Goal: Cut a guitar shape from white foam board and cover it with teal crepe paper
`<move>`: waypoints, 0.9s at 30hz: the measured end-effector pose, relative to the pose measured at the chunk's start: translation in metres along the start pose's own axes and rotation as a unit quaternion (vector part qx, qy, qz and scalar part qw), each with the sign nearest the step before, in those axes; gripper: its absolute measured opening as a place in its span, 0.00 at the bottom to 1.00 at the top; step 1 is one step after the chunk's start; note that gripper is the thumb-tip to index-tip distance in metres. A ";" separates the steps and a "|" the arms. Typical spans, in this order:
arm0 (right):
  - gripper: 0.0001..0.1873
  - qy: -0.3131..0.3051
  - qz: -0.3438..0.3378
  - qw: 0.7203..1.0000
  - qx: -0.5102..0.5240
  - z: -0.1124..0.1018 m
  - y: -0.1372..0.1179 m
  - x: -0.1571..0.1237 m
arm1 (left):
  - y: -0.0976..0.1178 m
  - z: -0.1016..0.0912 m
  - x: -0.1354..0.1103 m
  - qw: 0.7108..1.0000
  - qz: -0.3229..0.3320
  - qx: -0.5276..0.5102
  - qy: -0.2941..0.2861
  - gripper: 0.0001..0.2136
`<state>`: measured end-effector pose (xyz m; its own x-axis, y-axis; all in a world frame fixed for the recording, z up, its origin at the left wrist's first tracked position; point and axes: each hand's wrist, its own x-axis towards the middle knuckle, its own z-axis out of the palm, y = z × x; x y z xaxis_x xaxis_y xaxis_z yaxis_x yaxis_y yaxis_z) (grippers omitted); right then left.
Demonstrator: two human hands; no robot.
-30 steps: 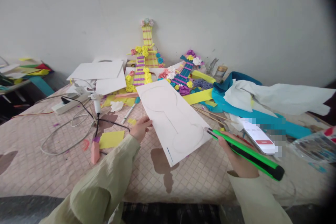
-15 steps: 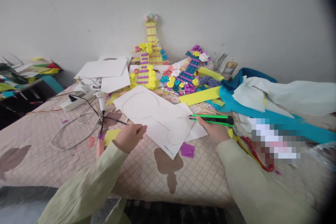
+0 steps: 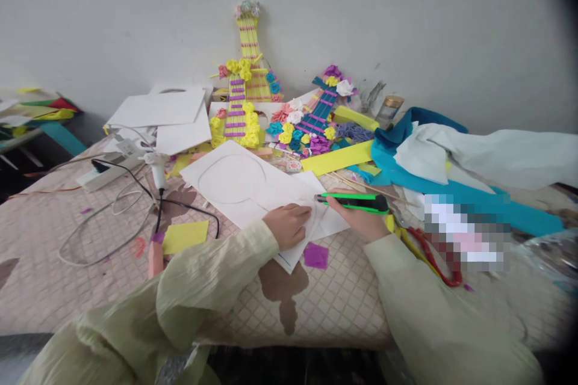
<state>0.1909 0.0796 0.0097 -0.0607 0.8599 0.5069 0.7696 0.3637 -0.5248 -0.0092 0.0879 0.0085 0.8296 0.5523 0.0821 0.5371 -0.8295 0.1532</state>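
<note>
Right now, head view: L hand point(image 3: 289, 224) is lying on the white sheet point(image 3: 235, 183), fingers half-curled & pressing down rather than pinching, prob.; the blur is making that hard to call. R hand point(image 3: 361, 219) is clenching around the green cutter point(image 3: 354, 201), its tip pointing at the sheet just beyond the L fingertips. Sheet is lying flat on the quilted cover point(image 3: 352, 301), w/ a curved drawn line point(image 3: 265, 177) running away from the L fingers. Purple scrap point(image 3: 316, 254) is sitting just below the R fingers. Sheet is looking light, thin, fairly stiff but creasable; I'm judging it best held flat-palmed close beside the line, fingers off the blade path.
</note>
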 end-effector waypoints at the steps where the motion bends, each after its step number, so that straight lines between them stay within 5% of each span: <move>1: 0.10 -0.002 0.000 1.000 0.000 0.000 -0.002 0.000 | 0.000 0.000 0.000 1.000 -0.004 -0.004 -0.001 0.20; 11: 0.09 0.011 -0.020 0.997 -0.067 -0.004 -0.025 -0.004 | 0.004 -0.002 0.001 0.999 -0.033 -0.039 0.005 0.24; 27: 0.09 0.071 0.000 0.997 -0.037 0.007 -0.030 -0.021 | 0.004 0.000 0.001 0.999 -0.037 -0.032 -0.004 0.25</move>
<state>0.1650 0.0530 0.0097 0.0252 0.7985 0.6014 0.8145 0.3324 -0.4755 -0.0062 0.0847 0.0090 0.7898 0.6104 0.0607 0.5856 -0.7797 0.2214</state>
